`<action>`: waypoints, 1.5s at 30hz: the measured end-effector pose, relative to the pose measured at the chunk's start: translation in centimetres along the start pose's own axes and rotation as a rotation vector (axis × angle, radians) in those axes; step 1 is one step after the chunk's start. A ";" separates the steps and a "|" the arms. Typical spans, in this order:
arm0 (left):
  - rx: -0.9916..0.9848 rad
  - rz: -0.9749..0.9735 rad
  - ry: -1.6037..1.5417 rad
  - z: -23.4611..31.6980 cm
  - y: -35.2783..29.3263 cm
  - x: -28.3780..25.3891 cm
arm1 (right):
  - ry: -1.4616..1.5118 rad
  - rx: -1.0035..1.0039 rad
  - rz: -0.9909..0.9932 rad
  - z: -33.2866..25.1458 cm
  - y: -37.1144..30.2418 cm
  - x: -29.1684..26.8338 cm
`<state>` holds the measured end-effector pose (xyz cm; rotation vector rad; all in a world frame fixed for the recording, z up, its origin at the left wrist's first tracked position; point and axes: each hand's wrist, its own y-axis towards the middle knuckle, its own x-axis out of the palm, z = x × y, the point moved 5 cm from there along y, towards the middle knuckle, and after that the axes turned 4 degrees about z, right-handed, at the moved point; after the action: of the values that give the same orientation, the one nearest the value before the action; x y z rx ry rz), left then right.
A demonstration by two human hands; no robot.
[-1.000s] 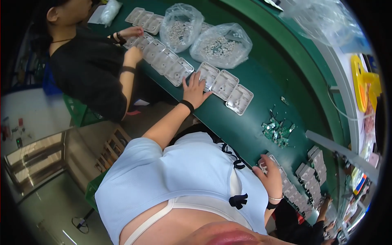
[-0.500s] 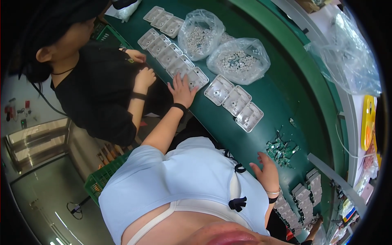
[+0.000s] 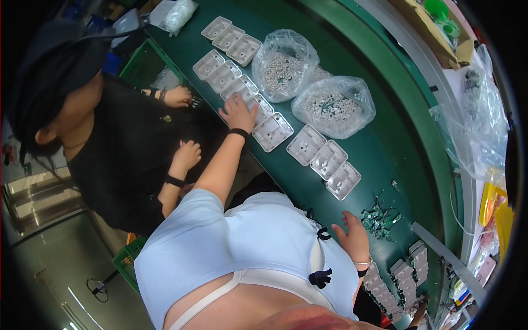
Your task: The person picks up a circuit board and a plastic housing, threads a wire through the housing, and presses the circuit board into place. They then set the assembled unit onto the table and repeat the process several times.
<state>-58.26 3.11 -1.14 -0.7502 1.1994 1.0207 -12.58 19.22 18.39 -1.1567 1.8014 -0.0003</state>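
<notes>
My left hand [image 3: 240, 114] reaches over a row of pale grey plastic housings, fingers spread on the near edge of the row. The nearest housing in that row [image 3: 272, 132] lies just right of my wrist, fully uncovered; the one before it [image 3: 264, 110] is partly behind my hand. My right hand [image 3: 353, 237] hovers at the near table edge, fingers apart and nothing in it. Beyond its fingertips lies a heap of small green circuit boards with wires [image 3: 379, 221]. Another short row of open housings [image 3: 329, 160] sits between my two hands.
Two clear bags of small whitish parts [image 3: 283, 71] [image 3: 333, 107] stand behind the housings. A co-worker in black [image 3: 126, 148] sits close on my left, hands near the table edge. Stacked grey housings [image 3: 406, 278] lie at the right, beside a grey metal bar [image 3: 448, 261].
My left hand has slid leftward along the row, off the nearest housing. My right hand stays near the boards. The co-worker's hands have shifted, and the view has tilted slightly.
</notes>
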 end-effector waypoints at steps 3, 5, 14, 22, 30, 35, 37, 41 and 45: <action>-0.047 -0.067 0.111 -1.0 2.4 0.5 | -0.006 0.009 0.002 -1.1 0.8 0.2; -0.017 -0.013 0.091 -1.2 2.3 0.5 | -0.009 0.013 0.004 -1.5 1.3 0.3; -0.122 -0.149 0.028 -4.3 8.7 1.1 | -0.033 0.030 -0.027 -3.0 3.4 1.2; -0.280 0.139 -0.020 -9.0 15.6 -1.0 | -0.085 0.011 -0.032 -4.4 5.2 1.7; 0.098 0.148 0.012 -2.9 18.0 -3.0 | -0.091 0.035 -0.033 -4.7 5.7 2.0; 0.179 -0.202 0.177 -0.3 19.9 -0.3 | -0.109 0.027 -0.019 -5.1 6.0 2.1; 0.166 0.033 -0.008 0.2 21.2 -1.1 | -0.110 0.036 -0.005 -5.4 6.3 2.0; 0.021 0.033 -0.049 -2.3 25.7 -0.6 | -0.119 0.074 -0.078 -5.5 6.2 2.6; -0.013 0.028 -0.011 -2.2 27.4 -0.4 | -0.116 0.105 -0.058 -4.8 6.4 2.8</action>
<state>-84.39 11.51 0.07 -0.7387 1.1977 1.0559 -20.72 18.55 16.07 -1.1112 1.6458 -0.0595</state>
